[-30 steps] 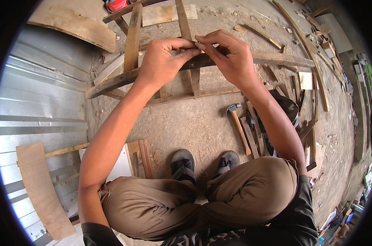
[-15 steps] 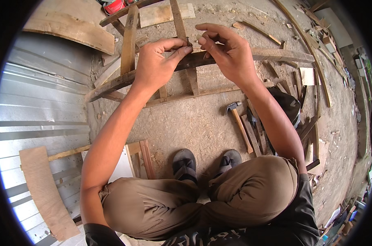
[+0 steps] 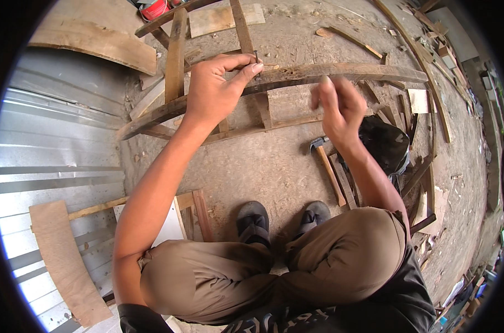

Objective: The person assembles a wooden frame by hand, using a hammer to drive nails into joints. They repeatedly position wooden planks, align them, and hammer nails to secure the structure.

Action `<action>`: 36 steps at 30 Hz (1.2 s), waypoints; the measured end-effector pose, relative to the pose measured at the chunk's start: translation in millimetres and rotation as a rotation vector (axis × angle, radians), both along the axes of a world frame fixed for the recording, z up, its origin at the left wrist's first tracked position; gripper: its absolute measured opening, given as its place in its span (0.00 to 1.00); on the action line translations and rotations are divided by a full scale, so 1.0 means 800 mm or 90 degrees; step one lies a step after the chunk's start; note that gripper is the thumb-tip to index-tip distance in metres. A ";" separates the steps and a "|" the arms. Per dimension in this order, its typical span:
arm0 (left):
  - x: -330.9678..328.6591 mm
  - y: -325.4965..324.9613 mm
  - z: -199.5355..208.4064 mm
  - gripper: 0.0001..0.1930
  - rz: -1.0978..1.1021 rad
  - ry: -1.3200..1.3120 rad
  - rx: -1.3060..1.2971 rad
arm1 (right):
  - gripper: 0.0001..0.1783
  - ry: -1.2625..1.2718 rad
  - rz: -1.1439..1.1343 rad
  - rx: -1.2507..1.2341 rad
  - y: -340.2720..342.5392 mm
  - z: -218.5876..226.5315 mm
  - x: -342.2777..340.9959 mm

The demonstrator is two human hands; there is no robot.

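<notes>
We pinch a dark nail (image 3: 257, 56) between the thumb and forefinger of our left hand (image 3: 217, 83), holding it nearly upright at the near rail (image 3: 302, 72) of the wooden frame (image 3: 176, 58). Our right hand (image 3: 340, 108), blurred, is by the frame's right-hand part, its fingers loosely curled, and we cannot tell whether they grip anything. On the near side of the frame we see a hammer (image 3: 330, 173) on the ground (image 3: 257, 166), and beyond the frame a red bucket (image 3: 153, 9).
</notes>
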State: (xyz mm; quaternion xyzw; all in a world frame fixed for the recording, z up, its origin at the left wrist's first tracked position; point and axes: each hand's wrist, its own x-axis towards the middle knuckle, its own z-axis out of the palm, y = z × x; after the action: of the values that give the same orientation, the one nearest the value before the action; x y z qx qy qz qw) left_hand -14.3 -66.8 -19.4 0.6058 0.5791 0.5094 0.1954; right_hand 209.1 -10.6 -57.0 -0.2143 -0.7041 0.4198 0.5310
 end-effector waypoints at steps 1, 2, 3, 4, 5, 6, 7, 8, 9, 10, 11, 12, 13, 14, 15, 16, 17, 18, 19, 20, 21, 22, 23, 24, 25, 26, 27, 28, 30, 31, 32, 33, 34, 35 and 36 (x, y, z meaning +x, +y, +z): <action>0.001 0.000 0.000 0.09 0.000 -0.001 -0.006 | 0.14 -0.064 -0.039 -0.017 -0.003 -0.024 0.021; 0.002 -0.001 0.002 0.09 0.002 -0.002 -0.010 | 0.14 -0.115 -0.047 -0.049 -0.003 -0.051 0.035; 0.003 -0.001 0.003 0.09 0.004 -0.003 -0.014 | 0.15 -0.168 -0.057 -0.082 -0.003 -0.081 0.048; 0.004 -0.002 0.005 0.08 0.012 0.007 -0.017 | 0.16 -0.239 -0.075 -0.056 -0.005 -0.112 0.056; 0.005 -0.001 0.006 0.08 0.013 0.009 -0.021 | 0.17 -0.310 -0.099 -0.026 -0.007 -0.138 0.067; 0.006 0.000 0.006 0.08 0.016 0.013 -0.025 | 0.15 -0.426 -0.087 -0.028 -0.011 -0.160 0.082; 0.005 -0.003 0.007 0.08 0.021 0.019 -0.033 | 0.16 -0.539 -0.070 -0.031 -0.019 -0.182 0.095; 0.003 -0.007 0.008 0.08 0.037 0.070 -0.041 | 0.19 -0.627 -0.142 0.013 -0.032 -0.211 0.112; 0.003 -0.008 0.006 0.08 0.042 0.086 -0.023 | 0.25 -0.717 -0.215 0.053 -0.050 -0.233 0.128; 0.004 -0.007 0.004 0.09 0.042 0.105 -0.004 | 0.31 -0.812 -0.210 -0.003 -0.067 -0.234 0.135; 0.004 -0.007 0.004 0.09 0.046 0.122 0.014 | 0.36 -0.907 -0.200 -0.058 -0.079 -0.233 0.139; 0.004 -0.007 0.005 0.07 0.051 0.143 0.019 | 0.37 -0.875 -0.225 -0.080 -0.089 -0.242 0.146; 0.004 -0.006 0.004 0.07 0.037 0.154 0.029 | 0.37 -0.844 -0.251 -0.103 -0.094 -0.251 0.152; 0.002 -0.006 0.002 0.07 0.022 0.165 0.037 | 0.38 -0.813 -0.277 -0.127 -0.097 -0.261 0.157; -0.001 -0.011 0.001 0.07 0.017 0.175 0.041 | 0.37 -0.820 -0.297 -0.143 -0.098 -0.257 0.151; -0.004 -0.017 -0.003 0.09 0.010 0.194 0.049 | 0.36 -0.827 -0.315 -0.159 -0.099 -0.255 0.145; -0.006 -0.018 -0.005 0.10 -0.011 0.208 0.061 | 0.36 -0.837 -0.347 -0.183 -0.102 -0.247 0.142; -0.007 -0.017 -0.004 0.11 -0.031 0.222 0.071 | 0.36 -0.826 -0.338 -0.206 -0.104 -0.242 0.141; -0.008 -0.015 0.001 0.12 -0.041 0.231 0.063 | 0.36 -0.835 -0.350 -0.209 -0.107 -0.240 0.144; -0.008 -0.014 0.005 0.12 -0.051 0.240 0.053 | 0.36 -0.844 -0.360 -0.213 -0.113 -0.243 0.148; -0.008 -0.013 0.010 0.13 -0.059 0.249 0.042 | 0.36 -0.853 -0.369 -0.215 -0.118 -0.246 0.152; -0.007 -0.013 0.019 0.12 -0.075 0.256 0.008 | 0.36 -0.861 -0.380 -0.237 -0.124 -0.247 0.158; -0.007 -0.009 0.021 0.13 -0.080 0.238 0.008 | 0.36 -0.868 -0.399 -0.258 -0.130 -0.247 0.166; -0.006 -0.005 0.021 0.14 -0.084 0.220 0.007 | 0.36 -0.876 -0.419 -0.279 -0.135 -0.248 0.173; -0.005 -0.004 0.019 0.15 -0.083 0.205 0.004 | 0.36 -0.883 -0.412 -0.277 -0.139 -0.249 0.179; -0.005 0.000 0.016 0.15 -0.088 0.176 0.012 | 0.36 -0.890 -0.406 -0.274 -0.143 -0.249 0.185; -0.006 -0.003 0.015 0.15 -0.084 0.166 0.002 | 0.35 -0.895 -0.384 -0.268 -0.142 -0.250 0.188; -0.007 -0.006 0.014 0.15 -0.079 0.156 -0.007 | 0.33 -0.878 -0.333 -0.274 -0.141 -0.252 0.192; -0.007 -0.009 0.014 0.14 -0.074 0.148 -0.020 | 0.34 -0.896 -0.258 -0.200 -0.138 -0.258 0.192; -0.009 -0.009 0.016 0.13 -0.074 0.152 -0.035 | 0.34 -0.904 -0.226 -0.166 -0.135 -0.259 0.190; -0.009 -0.006 0.018 0.13 -0.080 0.153 -0.045 | 0.33 -0.891 -0.237 -0.179 -0.134 -0.261 0.186; -0.009 -0.004 0.019 0.13 -0.084 0.153 -0.055 | 0.33 -0.915 -0.216 -0.166 -0.130 -0.262 0.186; -0.008 -0.004 0.019 0.10 -0.077 0.148 -0.052 | 0.32 -0.937 -0.191 -0.150 -0.130 -0.269 0.189; -0.007 -0.002 0.019 0.10 -0.079 0.150 -0.051 | 0.32 -0.956 -0.170 -0.133 -0.129 -0.282 0.194; -0.007 0.000 0.019 0.10 -0.082 0.152 -0.050 | 0.29 -0.985 -0.174 -0.100 -0.128 -0.295 0.198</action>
State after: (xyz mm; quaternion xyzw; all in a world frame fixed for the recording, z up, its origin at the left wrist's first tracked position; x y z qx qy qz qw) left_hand -19.6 -66.9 -4.0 0.6901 0.5773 0.3971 0.1811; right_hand 367.4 -112.7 -292.7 -0.5670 -0.8094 0.1308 -0.0790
